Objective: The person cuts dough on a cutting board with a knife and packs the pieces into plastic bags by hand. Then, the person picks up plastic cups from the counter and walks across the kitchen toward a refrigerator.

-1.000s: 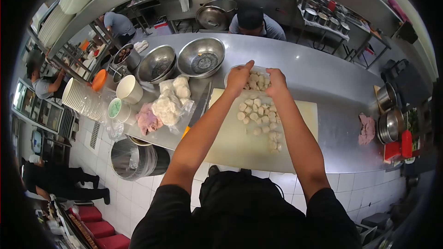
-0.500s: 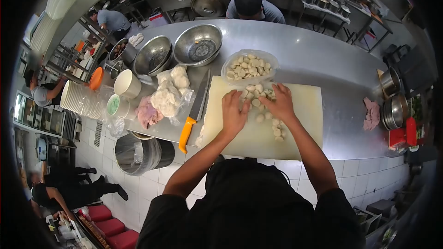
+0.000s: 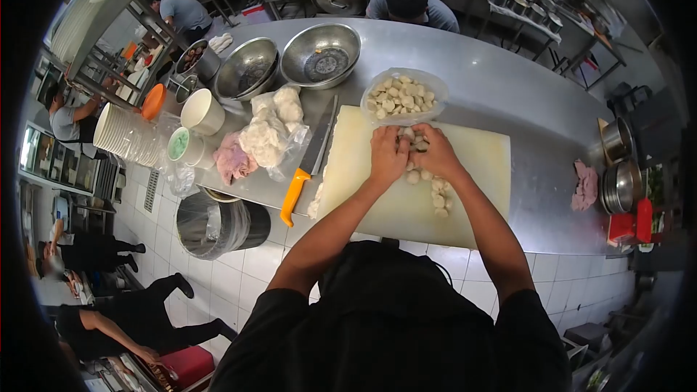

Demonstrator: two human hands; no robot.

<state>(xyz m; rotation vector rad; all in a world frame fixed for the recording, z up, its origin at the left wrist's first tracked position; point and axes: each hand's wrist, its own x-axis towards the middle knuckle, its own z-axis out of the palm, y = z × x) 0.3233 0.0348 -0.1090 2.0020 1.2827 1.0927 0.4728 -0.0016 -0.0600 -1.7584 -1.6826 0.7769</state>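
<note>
head view | left hand and right hand cupped close around pale pieces near cutting board's 12 o'clock edge; cannot tell whether either grips any | others trail toward 5 o'clock | filled container at 12 | orange-handled knife at board's 9

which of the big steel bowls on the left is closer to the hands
The right bowl, left of the plastic container. The left bowl sits farther from the left hand and right hand, near the metal pot.
</note>
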